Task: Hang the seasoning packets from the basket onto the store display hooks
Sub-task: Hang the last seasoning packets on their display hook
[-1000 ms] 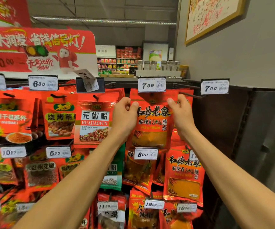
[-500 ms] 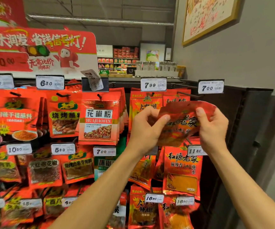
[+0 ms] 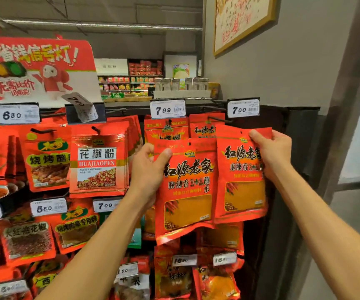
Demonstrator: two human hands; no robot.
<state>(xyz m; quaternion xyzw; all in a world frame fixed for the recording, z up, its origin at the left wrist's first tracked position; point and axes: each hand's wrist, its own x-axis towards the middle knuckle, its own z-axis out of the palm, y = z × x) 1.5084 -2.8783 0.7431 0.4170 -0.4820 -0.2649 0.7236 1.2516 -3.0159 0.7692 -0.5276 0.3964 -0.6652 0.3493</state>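
Red seasoning packets (image 3: 187,187) upright, fronts facing camera, left hand (image 3: 147,169) pinching one, right hand (image 3: 271,152) another

Two bare forearms, reaching up from the bottom edge toward the far display. No sleeves anywhere along either arm as far as the frame shows; uncovered from the lower border up to the wrists. Left hand (image 3: 147,169) bare: no glove, ring or band on the parts in view. Right hand (image 3: 271,151) likewise bare, wrist free of watch or strap. Fingernails short and plain where they show on the thumbs. Upper arms and clothing out of frame.
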